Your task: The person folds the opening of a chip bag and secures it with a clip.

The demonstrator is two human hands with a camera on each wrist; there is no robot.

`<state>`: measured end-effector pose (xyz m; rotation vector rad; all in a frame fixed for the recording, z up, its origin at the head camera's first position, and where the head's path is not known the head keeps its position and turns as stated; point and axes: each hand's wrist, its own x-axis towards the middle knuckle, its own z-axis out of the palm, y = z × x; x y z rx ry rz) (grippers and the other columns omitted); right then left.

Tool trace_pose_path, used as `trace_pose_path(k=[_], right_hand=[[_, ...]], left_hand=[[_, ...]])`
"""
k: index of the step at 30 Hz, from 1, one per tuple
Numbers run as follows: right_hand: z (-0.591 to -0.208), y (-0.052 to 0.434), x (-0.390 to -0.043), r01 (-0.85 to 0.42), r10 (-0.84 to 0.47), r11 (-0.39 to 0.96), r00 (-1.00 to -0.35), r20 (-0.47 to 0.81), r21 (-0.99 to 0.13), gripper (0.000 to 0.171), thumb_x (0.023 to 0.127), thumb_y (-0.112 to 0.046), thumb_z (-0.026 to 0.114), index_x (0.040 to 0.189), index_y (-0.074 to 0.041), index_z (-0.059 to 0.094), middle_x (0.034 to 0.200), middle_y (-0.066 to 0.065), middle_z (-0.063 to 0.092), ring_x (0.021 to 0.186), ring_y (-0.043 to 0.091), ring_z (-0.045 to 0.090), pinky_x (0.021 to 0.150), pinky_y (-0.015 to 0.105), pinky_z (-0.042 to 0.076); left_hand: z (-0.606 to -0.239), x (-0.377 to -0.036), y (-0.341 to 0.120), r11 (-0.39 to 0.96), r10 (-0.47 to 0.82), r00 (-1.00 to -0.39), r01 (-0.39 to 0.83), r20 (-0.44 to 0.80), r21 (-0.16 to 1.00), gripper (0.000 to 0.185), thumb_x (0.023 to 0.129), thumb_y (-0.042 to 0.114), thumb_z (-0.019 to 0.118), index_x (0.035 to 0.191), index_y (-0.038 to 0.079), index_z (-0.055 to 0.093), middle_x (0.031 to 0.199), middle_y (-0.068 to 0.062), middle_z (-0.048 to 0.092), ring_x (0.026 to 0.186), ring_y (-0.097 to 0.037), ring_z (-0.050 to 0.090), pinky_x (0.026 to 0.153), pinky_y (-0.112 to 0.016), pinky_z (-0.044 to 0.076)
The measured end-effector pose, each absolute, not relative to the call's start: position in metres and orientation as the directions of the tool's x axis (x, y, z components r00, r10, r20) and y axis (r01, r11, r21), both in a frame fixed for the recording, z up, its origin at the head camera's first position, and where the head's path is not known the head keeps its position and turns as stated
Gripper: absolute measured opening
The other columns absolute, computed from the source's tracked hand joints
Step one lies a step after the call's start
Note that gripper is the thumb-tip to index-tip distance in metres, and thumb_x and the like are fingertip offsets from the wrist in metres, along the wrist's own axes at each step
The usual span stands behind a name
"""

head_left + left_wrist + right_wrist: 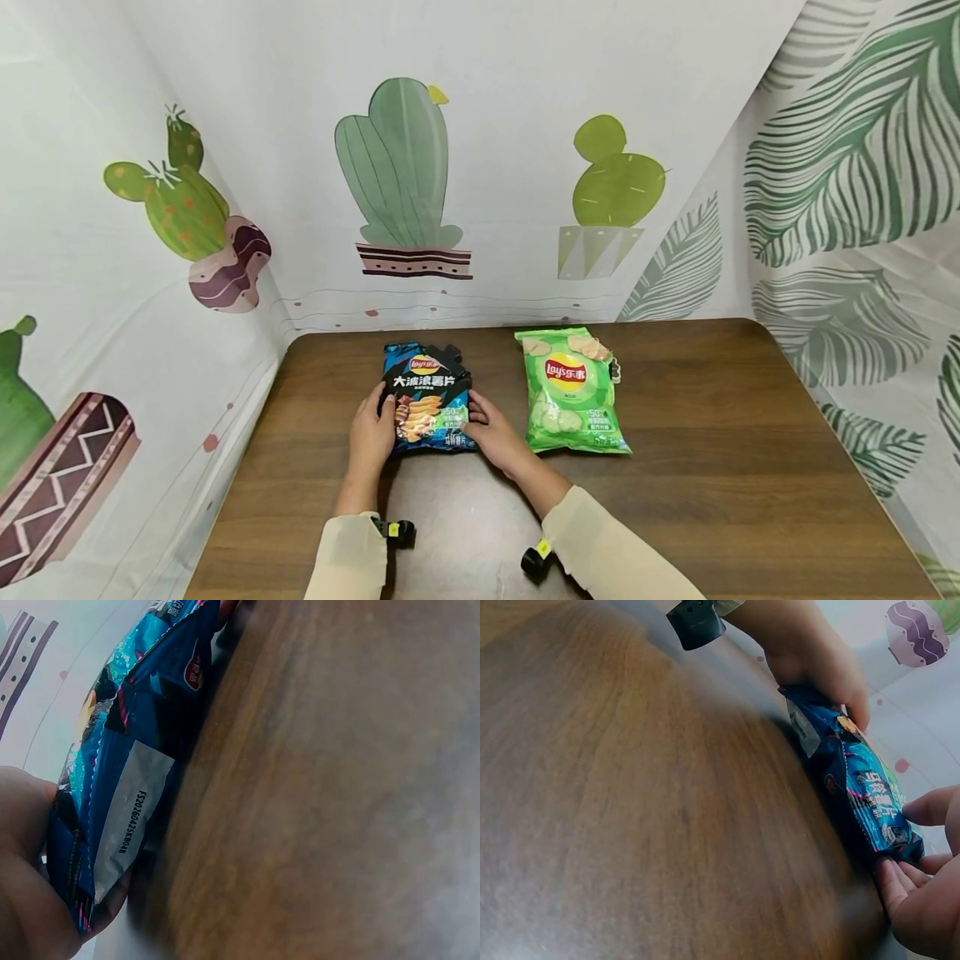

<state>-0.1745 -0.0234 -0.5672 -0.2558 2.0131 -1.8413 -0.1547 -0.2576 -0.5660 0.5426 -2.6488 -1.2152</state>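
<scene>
Head view: blue chip bag (423, 402) lies btwn the two hands, on the L part of the table (712, 450); can't tell if it's lifted a bit. Key relation, I'd judge: L hand (372, 429) is at its L side, R hand (495, 433) at its R, approx. equally near, both toward the lower half. Both are clamped on it; R wrist view has thumb over, fingers under. Long axis runs approx. straight away from the person, logo end toward the patterned backdrop (517, 192), bottom edge toward the person. Black clip-like item (447, 360) at the top R corner, exact type unclear. Green chip bag (572, 396) lies apart, R of the R hand, logo end also toward backdrop, leaning slightly L.
</scene>
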Motion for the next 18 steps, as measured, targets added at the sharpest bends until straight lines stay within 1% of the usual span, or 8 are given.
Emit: trace_pose_path(k=[10, 13, 18], right_hand=[[-0.5700, -0.0242, -0.1737, 0.131, -0.380, 0.143, -0.908, -0.177, -0.981, 0.068, 0.097, -0.013, 0.062, 0.156, -0.001, 0.032, 0.151, 0.024, 0.047, 0.137, 0.040, 0.047, 0.114, 0.054, 0.040], [-0.5699, -0.0240, -0.1734, 0.120, -0.383, 0.143, -0.909, -0.167, -0.982, 0.068, 0.097, -0.013, 0.061, 0.156, 0.001, 0.032, 0.152, 0.025, 0.046, 0.137, 0.041, 0.047, 0.113, 0.054, 0.040], [-0.5672, -0.0242, -0.1729, 0.131, -0.376, 0.145, -0.910, -0.177, -0.981, 0.067, 0.097, -0.014, 0.062, 0.155, 0.001, 0.033, 0.150, 0.024, 0.048, 0.137, 0.039, 0.047, 0.113, 0.053, 0.040]], left_hand=[[-0.5642, -0.1530, -0.2564, 0.599, -0.401, -0.916, -0.268, -0.006, 0.754, 0.050, 0.107, 0.033, 0.045, 0.151, 0.011, 0.047, 0.152, -0.024, 0.047, 0.142, -0.044, 0.042, 0.118, -0.059, 0.032], [-0.5639, -0.1529, -0.2566, 0.584, -0.407, -0.913, -0.275, -0.018, 0.764, 0.053, 0.107, 0.033, 0.045, 0.154, 0.010, 0.042, 0.154, -0.023, 0.046, 0.144, -0.043, 0.041, 0.119, -0.058, 0.031], [-0.5640, -0.1525, -0.2571, 0.547, -0.416, -0.909, -0.285, -0.041, 0.787, 0.058, 0.107, 0.034, 0.047, 0.157, 0.008, 0.034, 0.156, -0.021, 0.045, 0.145, -0.041, 0.040, 0.120, -0.056, 0.030]])
